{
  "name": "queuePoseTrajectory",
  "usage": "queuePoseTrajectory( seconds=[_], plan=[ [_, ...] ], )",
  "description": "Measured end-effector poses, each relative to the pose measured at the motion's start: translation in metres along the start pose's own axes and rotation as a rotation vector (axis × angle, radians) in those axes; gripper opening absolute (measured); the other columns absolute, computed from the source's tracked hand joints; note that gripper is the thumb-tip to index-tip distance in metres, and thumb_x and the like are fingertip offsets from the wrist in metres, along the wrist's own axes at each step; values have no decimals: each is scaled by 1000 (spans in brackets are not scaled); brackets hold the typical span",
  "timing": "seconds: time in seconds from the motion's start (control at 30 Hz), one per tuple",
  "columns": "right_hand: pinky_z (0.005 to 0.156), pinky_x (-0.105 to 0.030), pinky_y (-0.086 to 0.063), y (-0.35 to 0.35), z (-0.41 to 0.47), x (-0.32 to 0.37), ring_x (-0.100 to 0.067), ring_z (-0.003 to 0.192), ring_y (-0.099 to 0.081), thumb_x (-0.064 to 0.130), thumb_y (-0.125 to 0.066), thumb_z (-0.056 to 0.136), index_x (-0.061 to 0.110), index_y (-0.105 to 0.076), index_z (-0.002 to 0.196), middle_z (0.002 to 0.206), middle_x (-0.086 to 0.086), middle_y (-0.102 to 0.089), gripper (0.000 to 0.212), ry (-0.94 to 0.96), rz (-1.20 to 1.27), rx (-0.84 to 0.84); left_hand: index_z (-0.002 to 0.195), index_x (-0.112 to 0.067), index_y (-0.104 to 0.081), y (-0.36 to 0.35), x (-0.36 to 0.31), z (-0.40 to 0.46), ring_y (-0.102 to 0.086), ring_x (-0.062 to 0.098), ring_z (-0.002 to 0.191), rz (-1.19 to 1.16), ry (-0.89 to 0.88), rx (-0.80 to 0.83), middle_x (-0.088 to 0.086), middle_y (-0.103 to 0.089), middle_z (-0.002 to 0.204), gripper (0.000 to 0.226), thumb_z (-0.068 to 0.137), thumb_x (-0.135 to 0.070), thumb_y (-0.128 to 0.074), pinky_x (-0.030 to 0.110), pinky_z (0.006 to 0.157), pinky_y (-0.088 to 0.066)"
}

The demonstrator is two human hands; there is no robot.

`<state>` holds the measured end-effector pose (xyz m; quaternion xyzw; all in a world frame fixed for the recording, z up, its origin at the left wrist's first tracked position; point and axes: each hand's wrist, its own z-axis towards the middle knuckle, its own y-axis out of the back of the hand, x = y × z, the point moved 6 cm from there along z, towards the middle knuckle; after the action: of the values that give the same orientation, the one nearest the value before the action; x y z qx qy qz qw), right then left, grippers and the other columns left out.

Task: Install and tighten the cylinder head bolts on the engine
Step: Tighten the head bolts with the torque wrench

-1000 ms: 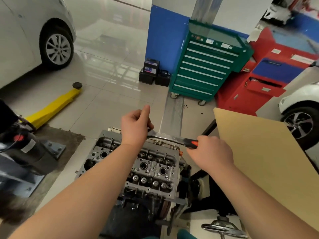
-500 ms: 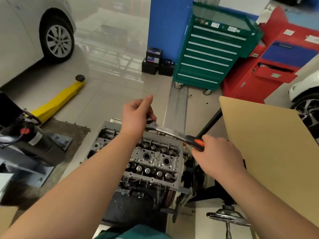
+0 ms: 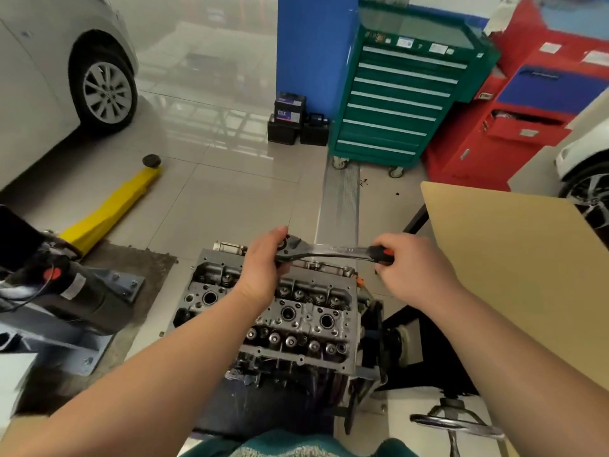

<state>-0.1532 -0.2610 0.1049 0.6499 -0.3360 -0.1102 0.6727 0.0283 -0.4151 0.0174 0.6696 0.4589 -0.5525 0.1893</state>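
Both hands gripping ratchet wrench (image 3: pixel 324 251), above cylinder head (image 3: pixel 296 311)

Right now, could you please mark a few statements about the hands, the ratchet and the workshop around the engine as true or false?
1. The left hand holds the head end of the chrome ratchet wrench. True.
2. The right hand rests flat on the tan board. False: it grips the wrench's black and orange handle.
3. The wrench is held over the far end of the grey metal cylinder head. True.
4. The green drawer tool cabinet has a drawer pulled out. False: all its drawers look closed.
5. The yellow lift arm lies on the floor to the right of the engine. False: it lies to the left.
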Motion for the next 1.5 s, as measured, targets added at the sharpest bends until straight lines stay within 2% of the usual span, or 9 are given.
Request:
queuePoseTrajectory(
  seconds=[0.23, 0.53, 0.63, 0.7, 0.87, 1.1, 1.27, 1.4, 1.5],
  plan=[
    [53, -25, -36, 57, 24, 33, -4, 67, -51, 14, -65, 77, 40, -67, 91, 67, 16, -60, 30, 8, 63, -250, 82, -20, -60, 1, -84, 20, -52, 6, 50, -100, -146, 59, -7, -65, 66, 37, 83, -56, -58, 19, 46, -41],
    [73, -38, -57, -2, 19, 67, -14, 81, -61, 15, -70, 83, 43, -70, 96, 83, 17, -66, 32, 0, 123, -126, 86, -12, -51, 57, -57, 30, -37, 15, 55, -125, -18, 69, 13, -49, 83, 39, 84, -51, -51, 26, 50, -31],
    [79, -40, -57, -15, 20, 68, -15, 85, -62, 15, -72, 81, 43, -72, 99, 87, 18, -66, 33, -12, 125, -104, 99, -8, -51, 65, -45, 34, -39, 16, 56, -98, 7, 64, 16, -50, 91, 45, 84, -50, -50, 25, 49, -33],
    [79, -38, -56, -23, 19, 67, -12, 85, -61, 16, -73, 81, 42, -72, 101, 87, 20, -66, 33, -19, 128, -99, 90, -8, -54, 69, -37, 36, -42, 15, 55, -84, 20, 77, 13, -54, 80, 43, 84, -50, -49, 24, 49, -35],
    [60, -20, -36, -38, 18, 66, 4, 76, -53, 20, -75, 81, 46, -70, 97, 79, 29, -58, 31, -36, 141, -103, 86, -12, -61, 80, -21, 42, -53, 13, 60, -35, 85, 68, -2, -64, 69, 46, 77, -57, -55, 27, 59, -42],
    [75, -34, -47, -40, 32, 78, -15, 88, -59, 9, -72, 79, 38, -73, 95, 87, 17, -65, 33, 58, 70, -11, 95, -15, -65, 95, 8, 26, -69, 9, 65, -134, 164, -69, -2, -74, 78, 35, 85, -47, -57, 19, 57, -52],
    [68, -32, -44, -20, 42, 79, -15, 82, -56, 8, -69, 76, 38, -73, 94, 78, 21, -59, 35, 116, 42, -110, 84, -14, -62, 85, -18, 29, -43, 17, 58, -149, 59, -53, 0, -53, 64, 41, 78, -54, -57, 36, 59, -32],
    [66, -30, -40, -20, 43, 78, -14, 82, -56, 8, -69, 77, 39, -73, 93, 80, 19, -61, 36, 128, 39, -100, 82, -20, -63, 85, -18, 24, -56, 17, 74, -191, 64, -105, 1, -66, 80, 30, 80, -49, -57, 29, 63, -39],
    [70, -31, -44, -27, 40, 77, -15, 84, -58, 7, -70, 77, 40, -73, 93, 83, 17, -65, 37, 135, 72, -66, 85, -16, -62, 86, -16, 18, -53, 13, 66, -179, 43, -118, -1, -66, 77, 33, 80, -48, -57, 28, 60, -39]
  ],
)
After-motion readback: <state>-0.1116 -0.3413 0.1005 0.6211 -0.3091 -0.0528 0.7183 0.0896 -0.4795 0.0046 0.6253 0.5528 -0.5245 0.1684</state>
